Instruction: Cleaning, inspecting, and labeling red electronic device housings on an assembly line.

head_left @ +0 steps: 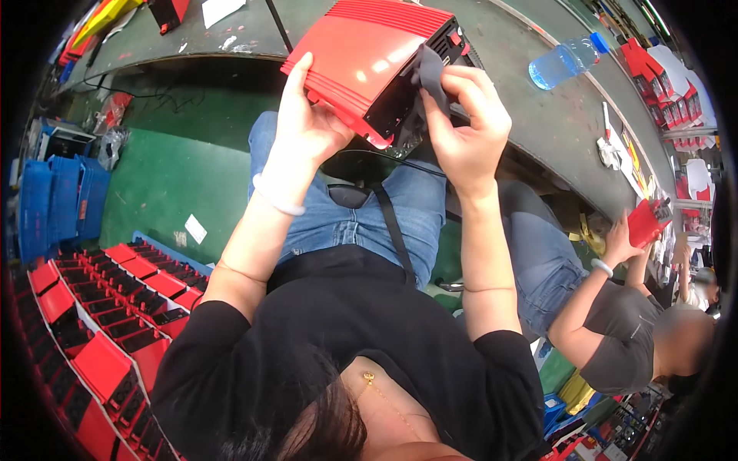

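Note:
A red metal-cased electrical unit [361, 58] with ribbed edges and a black end panel is held tilted at the bench's front edge. My left hand [311, 127] grips its near left edge, thumb up along the side and fingers beneath. Pinched in my right hand [470, 123] is a dark grey cloth [430, 77], which lies against the black end panel on the right. The cloth covers part of that panel. Sockets or knobs show at the panel's far end.
A water bottle [565, 61] lies on the grey bench [523, 115]. At the right a co-worker [615, 307] holds a smaller red unit [647, 221]. Rows of red and black units [104, 361] fill the lower left, near blue bins [58, 200]. A cable [278, 27] crosses the bench.

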Tool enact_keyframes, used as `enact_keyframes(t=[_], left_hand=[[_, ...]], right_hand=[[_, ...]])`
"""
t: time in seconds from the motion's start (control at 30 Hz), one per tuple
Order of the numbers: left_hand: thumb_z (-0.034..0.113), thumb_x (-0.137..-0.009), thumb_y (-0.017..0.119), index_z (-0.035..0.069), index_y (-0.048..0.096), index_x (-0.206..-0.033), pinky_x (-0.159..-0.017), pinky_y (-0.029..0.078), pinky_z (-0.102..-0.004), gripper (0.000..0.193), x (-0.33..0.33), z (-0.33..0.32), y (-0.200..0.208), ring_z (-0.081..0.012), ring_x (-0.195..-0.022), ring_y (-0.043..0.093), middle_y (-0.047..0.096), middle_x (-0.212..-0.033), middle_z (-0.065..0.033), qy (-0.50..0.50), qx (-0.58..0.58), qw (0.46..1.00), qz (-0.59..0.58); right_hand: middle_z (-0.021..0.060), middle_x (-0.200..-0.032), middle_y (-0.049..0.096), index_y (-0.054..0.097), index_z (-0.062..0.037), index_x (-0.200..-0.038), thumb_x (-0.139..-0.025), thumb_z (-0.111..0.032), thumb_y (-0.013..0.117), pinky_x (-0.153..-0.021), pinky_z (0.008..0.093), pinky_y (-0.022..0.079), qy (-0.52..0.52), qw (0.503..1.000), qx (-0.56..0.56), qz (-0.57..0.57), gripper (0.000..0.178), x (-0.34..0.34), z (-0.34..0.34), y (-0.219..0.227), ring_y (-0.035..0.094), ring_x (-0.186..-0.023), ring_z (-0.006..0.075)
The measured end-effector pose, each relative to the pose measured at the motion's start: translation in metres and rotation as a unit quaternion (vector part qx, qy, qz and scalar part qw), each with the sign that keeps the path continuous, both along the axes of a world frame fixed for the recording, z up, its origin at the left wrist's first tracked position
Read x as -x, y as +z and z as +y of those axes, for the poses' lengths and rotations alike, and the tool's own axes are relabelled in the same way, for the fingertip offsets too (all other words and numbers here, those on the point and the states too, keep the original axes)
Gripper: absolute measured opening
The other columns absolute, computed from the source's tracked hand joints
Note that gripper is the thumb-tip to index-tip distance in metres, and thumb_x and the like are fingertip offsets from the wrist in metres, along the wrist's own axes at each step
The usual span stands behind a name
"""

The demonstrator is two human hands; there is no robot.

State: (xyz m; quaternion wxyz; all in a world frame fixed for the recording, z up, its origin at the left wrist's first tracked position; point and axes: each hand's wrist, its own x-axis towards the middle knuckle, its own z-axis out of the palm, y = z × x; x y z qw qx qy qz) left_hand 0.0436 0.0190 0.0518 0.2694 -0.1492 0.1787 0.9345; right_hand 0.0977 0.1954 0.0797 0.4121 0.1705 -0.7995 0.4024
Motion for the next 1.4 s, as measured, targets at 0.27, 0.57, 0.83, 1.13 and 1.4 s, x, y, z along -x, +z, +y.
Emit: enact_keyframes(t=[0.27,0.57,0.83,1.13,1.4], left_hand=[[0.046,-0.078,0.064,0.012,0.050,-0.125,-0.100,0.039,-0.0443,0.059,0.010,-0.002,-0.010,-0.0257,-0.114,0.051,0.055,-0.125,-0.0067,-0.063,-0.082,0.994,0.017],[0.049,-0.080,0.059,0.014,0.050,-0.126,-0.096,0.041,-0.0442,0.058,0.000,-0.007,0.002,-0.0260,-0.112,0.052,0.055,-0.125,-0.0069,-0.062,-0.034,0.997,-0.010],[0.048,-0.079,0.061,0.015,0.052,-0.124,-0.097,0.040,-0.0436,0.057,-0.002,0.000,0.005,-0.0261,-0.111,0.053,0.055,-0.124,-0.0059,-0.053,-0.019,0.998,-0.012],[0.049,-0.080,0.060,0.014,0.051,-0.124,-0.096,0.041,-0.0430,0.057,0.002,0.003,-0.002,-0.0268,-0.111,0.052,0.054,-0.124,-0.0075,-0.069,-0.009,0.997,-0.020],[0.046,-0.085,0.056,0.010,0.045,-0.131,-0.097,0.041,-0.0462,0.059,-0.002,0.037,0.012,-0.0293,-0.115,0.051,0.053,-0.127,-0.0111,-0.102,0.059,0.992,0.053]], right_hand=[[0.0015,-0.080,0.059,0.061,0.0013,-0.087,-0.076,0.002,0.068,-0.064,0.0206,0.044,0.089,0.946,0.195,-0.244,0.013,-0.031,0.009,-0.043,0.055,-0.072,0.0067],[0.0040,-0.101,0.059,0.047,-0.0036,-0.117,-0.084,0.000,0.062,-0.080,0.0210,0.045,0.093,0.898,0.341,-0.264,0.036,-0.039,0.018,-0.043,0.057,-0.093,0.0087],[0.0029,-0.099,0.059,0.052,-0.0032,-0.113,-0.085,0.003,0.058,-0.075,0.0190,0.043,0.104,0.904,0.350,-0.223,0.029,-0.039,0.020,-0.048,0.055,-0.086,0.0060],[-0.0033,-0.089,0.059,0.062,-0.0012,-0.099,-0.093,-0.007,0.052,-0.077,0.0181,0.040,0.087,0.865,0.416,-0.268,0.013,-0.042,0.031,-0.070,0.051,-0.082,0.0026],[-0.0014,-0.070,0.054,0.055,-0.0039,-0.076,-0.098,-0.032,0.044,-0.063,0.0219,0.040,0.048,0.849,0.382,-0.362,0.037,-0.061,0.038,-0.098,0.050,-0.066,0.0064]])
